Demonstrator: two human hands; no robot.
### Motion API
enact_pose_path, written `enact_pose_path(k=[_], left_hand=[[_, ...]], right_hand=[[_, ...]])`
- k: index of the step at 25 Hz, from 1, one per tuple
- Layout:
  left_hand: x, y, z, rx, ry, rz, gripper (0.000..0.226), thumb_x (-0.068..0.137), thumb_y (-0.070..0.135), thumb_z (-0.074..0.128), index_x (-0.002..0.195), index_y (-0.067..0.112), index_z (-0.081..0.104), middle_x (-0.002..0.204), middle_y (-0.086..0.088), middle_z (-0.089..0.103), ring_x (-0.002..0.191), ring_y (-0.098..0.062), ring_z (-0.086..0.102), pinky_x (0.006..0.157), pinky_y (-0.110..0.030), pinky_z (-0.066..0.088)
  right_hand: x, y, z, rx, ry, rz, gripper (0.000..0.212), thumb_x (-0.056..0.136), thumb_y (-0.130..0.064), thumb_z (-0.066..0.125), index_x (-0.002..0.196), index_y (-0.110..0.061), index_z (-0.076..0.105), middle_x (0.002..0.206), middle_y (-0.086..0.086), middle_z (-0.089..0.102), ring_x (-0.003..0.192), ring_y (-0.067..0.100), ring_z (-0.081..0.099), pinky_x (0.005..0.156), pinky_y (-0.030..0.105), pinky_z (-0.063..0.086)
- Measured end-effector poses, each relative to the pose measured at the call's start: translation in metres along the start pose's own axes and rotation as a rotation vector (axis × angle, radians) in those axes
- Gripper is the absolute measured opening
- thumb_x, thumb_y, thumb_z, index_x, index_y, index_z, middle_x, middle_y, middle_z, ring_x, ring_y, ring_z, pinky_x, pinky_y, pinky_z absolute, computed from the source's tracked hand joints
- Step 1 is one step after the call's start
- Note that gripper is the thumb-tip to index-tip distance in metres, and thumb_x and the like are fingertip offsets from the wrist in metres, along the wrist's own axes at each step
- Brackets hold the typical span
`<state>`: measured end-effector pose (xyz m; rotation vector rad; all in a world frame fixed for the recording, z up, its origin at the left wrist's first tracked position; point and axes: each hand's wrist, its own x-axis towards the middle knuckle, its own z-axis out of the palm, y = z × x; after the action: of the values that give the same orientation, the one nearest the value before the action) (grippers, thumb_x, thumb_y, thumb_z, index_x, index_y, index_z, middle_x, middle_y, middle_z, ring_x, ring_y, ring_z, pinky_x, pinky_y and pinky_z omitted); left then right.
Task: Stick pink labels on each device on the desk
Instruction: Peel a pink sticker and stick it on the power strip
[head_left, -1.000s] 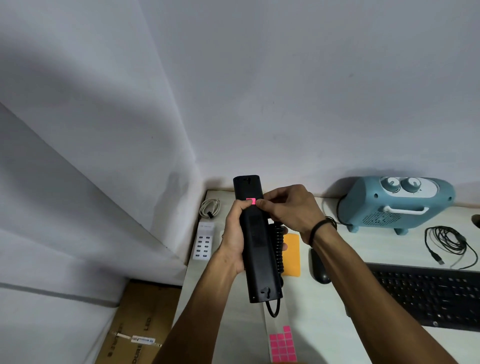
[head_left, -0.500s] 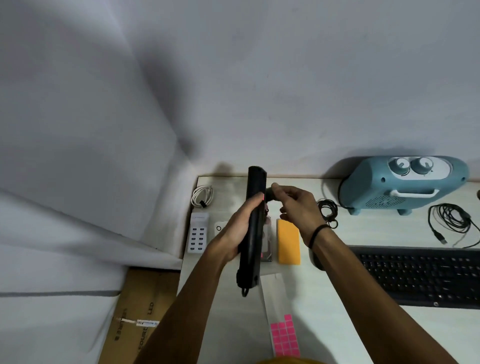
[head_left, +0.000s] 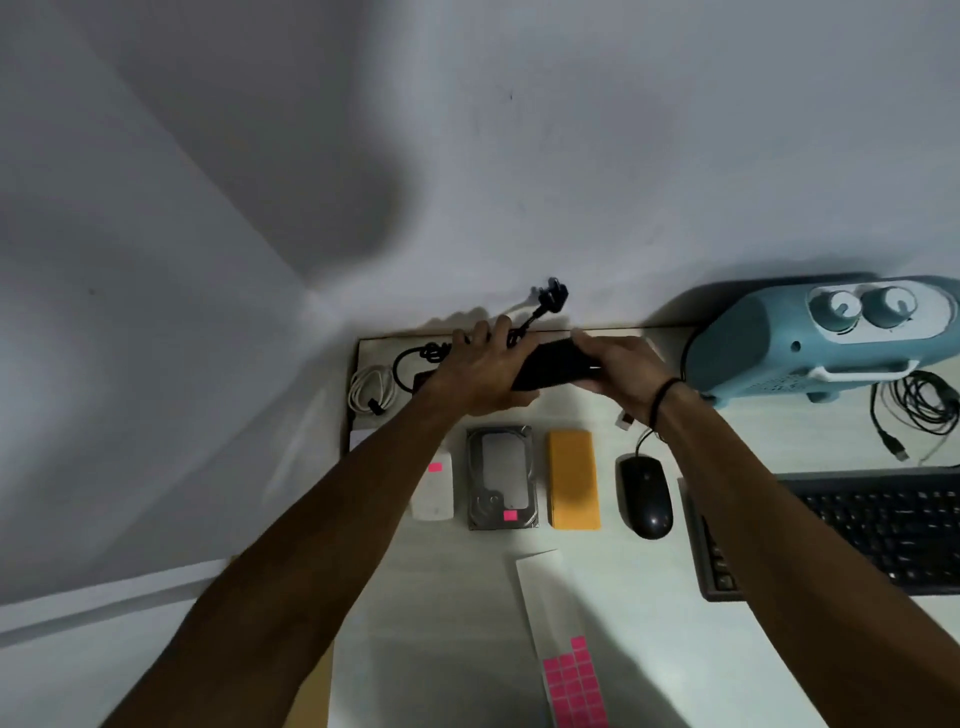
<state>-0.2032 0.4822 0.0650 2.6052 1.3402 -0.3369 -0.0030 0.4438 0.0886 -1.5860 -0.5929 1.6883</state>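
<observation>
Both hands, left hand (head_left: 483, 376) and right hand (head_left: 618, 371), are gripping the rigid, probably light black power strip (head_left: 553, 366) at its ends near the table's (head_left: 467, 597) far edge, its cord (head_left: 524, 325) trailing loose.

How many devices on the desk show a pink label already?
2: one label on the white device, one near the front edge of the hard drive. The black strip in both hands may hide another.

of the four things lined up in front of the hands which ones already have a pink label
Two do: the white device, with a label at its far end, and the hard drive, with one at its near edge. The orange block and black mouse show none.
</observation>
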Motion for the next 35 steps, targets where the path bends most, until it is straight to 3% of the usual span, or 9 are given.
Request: enact_pose_path(k=[3, 8, 11, 17, 20, 23, 28, 32, 35], left_hand=[[0.025, -0.023, 0.032, 0.115, -0.056, 0.033, 0.080, 0.085, 0.062, 0.062, 0.149, 0.024, 0.032, 0.154, -0.019, 0.030, 0.142, -0.043, 0.030, 0.109, -0.064, 0.032], [0.059, -0.018, 0.063, 0.121, -0.088, 0.027, 0.086, 0.081, 0.065, 0.065, 0.151, 0.029, 0.030, 0.156, -0.016, 0.026, 0.146, -0.041, 0.021, 0.113, -0.060, 0.028], [0.066, -0.021, 0.077, 0.094, -0.155, -0.043, 0.086, 0.084, 0.067, 0.063, 0.154, 0.032, 0.026, 0.163, -0.013, 0.018, 0.148, -0.041, 0.019, 0.116, -0.062, 0.024], [0.074, -0.022, 0.092, 0.009, -0.269, -0.129, 0.088, 0.085, 0.066, 0.062, 0.157, 0.035, 0.020, 0.163, -0.011, 0.016, 0.148, -0.040, 0.020, 0.117, -0.065, 0.015], [0.067, -0.019, 0.092, -0.041, -0.260, -0.148, 0.090, 0.084, 0.062, 0.066, 0.157, 0.036, 0.020, 0.164, -0.011, 0.014, 0.150, -0.039, 0.017, 0.117, -0.066, 0.013], [0.055, 0.002, 0.089, -0.168, -0.170, -0.176, 0.079, 0.090, 0.048, 0.065, 0.156, 0.034, 0.024, 0.165, -0.010, 0.015, 0.152, -0.035, 0.014, 0.119, -0.064, 0.012], [0.003, 0.051, 0.083, -0.297, -0.053, -0.208, 0.061, 0.093, 0.032, 0.062, 0.148, 0.028, 0.037, 0.159, -0.008, 0.027, 0.146, -0.033, 0.027, 0.114, -0.058, 0.028], [-0.050, 0.078, 0.077, -0.403, -0.060, -0.271, 0.057, 0.093, 0.037, 0.060, 0.145, 0.022, 0.041, 0.156, -0.009, 0.033, 0.140, -0.035, 0.035, 0.106, -0.056, 0.039], [-0.104, 0.103, 0.092, -0.526, -0.067, -0.324, 0.046, 0.097, 0.037, 0.058, 0.137, 0.018, 0.049, 0.141, -0.010, 0.048, 0.128, -0.032, 0.047, 0.098, -0.047, 0.048]], right_hand=[[0.035, 0.016, 0.000, -0.238, -0.021, 0.062, 0.037, 0.096, -0.024, 0.063, 0.124, 0.001, 0.063, 0.122, 0.020, 0.068, 0.089, 0.023, 0.070, 0.077, 0.025, 0.061], [0.082, 0.039, -0.011, -0.320, 0.123, 0.086, 0.025, 0.091, -0.022, 0.071, 0.110, -0.007, 0.071, 0.113, 0.024, 0.068, 0.094, 0.036, 0.070, 0.079, 0.046, 0.061], [0.100, 0.051, -0.008, -0.349, 0.182, 0.125, 0.025, 0.089, -0.016, 0.072, 0.113, -0.008, 0.071, 0.111, 0.020, 0.070, 0.099, 0.036, 0.070, 0.081, 0.051, 0.061], [0.117, 0.067, -0.009, -0.387, 0.203, 0.159, 0.038, 0.087, -0.002, 0.070, 0.124, -0.006, 0.066, 0.118, 0.019, 0.070, 0.106, 0.033, 0.068, 0.089, 0.048, 0.059], [0.112, 0.069, -0.008, -0.577, 0.189, 0.099, 0.041, 0.087, -0.014, 0.073, 0.127, -0.012, 0.065, 0.120, 0.011, 0.071, 0.106, 0.029, 0.068, 0.097, 0.043, 0.055], [0.090, 0.067, -0.007, -0.782, 0.178, -0.001, 0.038, 0.089, -0.020, 0.069, 0.127, -0.017, 0.066, 0.124, 0.003, 0.070, 0.115, 0.024, 0.064, 0.106, 0.033, 0.046], [0.036, 0.084, -0.008, -0.852, 0.106, -0.066, 0.032, 0.091, -0.020, 0.067, 0.123, -0.020, 0.069, 0.123, 0.000, 0.070, 0.116, 0.020, 0.064, 0.102, 0.029, 0.048], [-0.013, 0.105, -0.005, -0.871, 0.081, -0.106, 0.027, 0.092, -0.015, 0.064, 0.118, -0.019, 0.071, 0.121, 0.000, 0.071, 0.113, 0.018, 0.065, 0.100, 0.026, 0.046], [-0.057, 0.144, -0.007, -0.832, 0.062, -0.106, 0.027, 0.091, -0.014, 0.065, 0.118, -0.018, 0.070, 0.118, 0.003, 0.072, 0.108, 0.019, 0.067, 0.098, 0.029, 0.051]])
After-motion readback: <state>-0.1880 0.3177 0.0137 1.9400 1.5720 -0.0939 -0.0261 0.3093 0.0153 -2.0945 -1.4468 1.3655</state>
